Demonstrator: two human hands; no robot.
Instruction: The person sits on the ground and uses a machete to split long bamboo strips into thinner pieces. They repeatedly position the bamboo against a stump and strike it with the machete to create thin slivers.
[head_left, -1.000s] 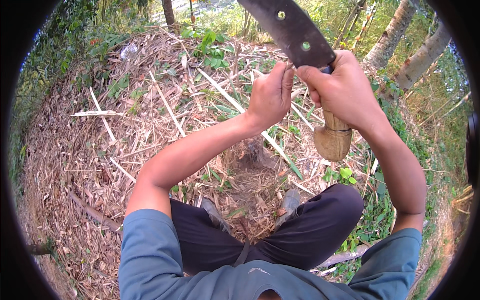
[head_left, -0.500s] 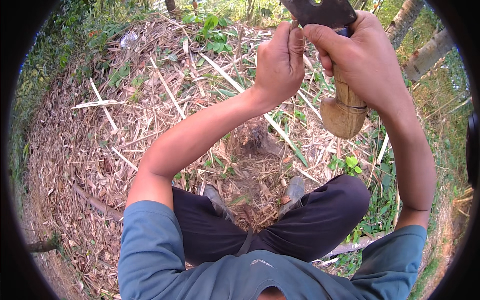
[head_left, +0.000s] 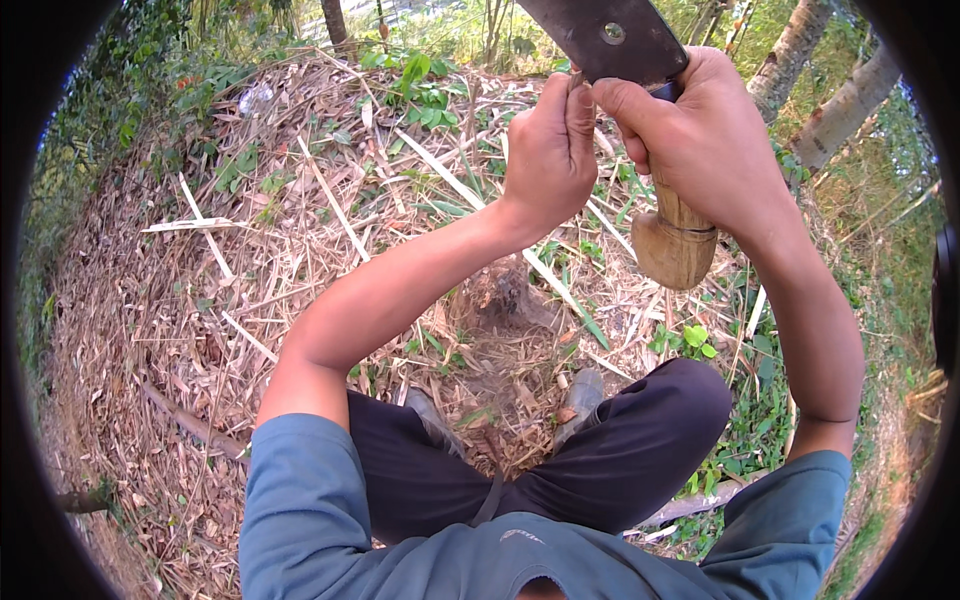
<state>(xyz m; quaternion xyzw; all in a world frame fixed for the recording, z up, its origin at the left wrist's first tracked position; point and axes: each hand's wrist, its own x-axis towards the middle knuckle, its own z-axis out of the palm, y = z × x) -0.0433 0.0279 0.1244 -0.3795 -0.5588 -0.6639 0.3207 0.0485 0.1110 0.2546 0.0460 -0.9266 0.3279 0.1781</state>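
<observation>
My right hand (head_left: 700, 140) is wrapped round the handle of a machete, its thumb pointing toward the blade. The pale wooden handle (head_left: 678, 240) ends in a thick, hooked butt below my fist. Its broad dark blade (head_left: 600, 40) has a round hole and runs up and left past the top edge of the view. My left hand (head_left: 550, 150) is raised beside it just under the blade, with thumb and fingers pinched together. Something thin and brownish shows at the fingertips, too small to name. The two thumbs are close to each other.
Dry leaves and pale split strips (head_left: 440, 165) litter the ground. A short stump (head_left: 497, 290) stands ahead of my boots (head_left: 580, 400). Tree trunks (head_left: 845, 110) lean at the upper right, and green plants (head_left: 415, 85) grow at the back. A clear plastic piece (head_left: 256, 98) lies far left.
Both hands and the machete have shifted a little down and left in view, so more of the blade shows. The left hand's pinch and the right hand's hold look unchanged.
</observation>
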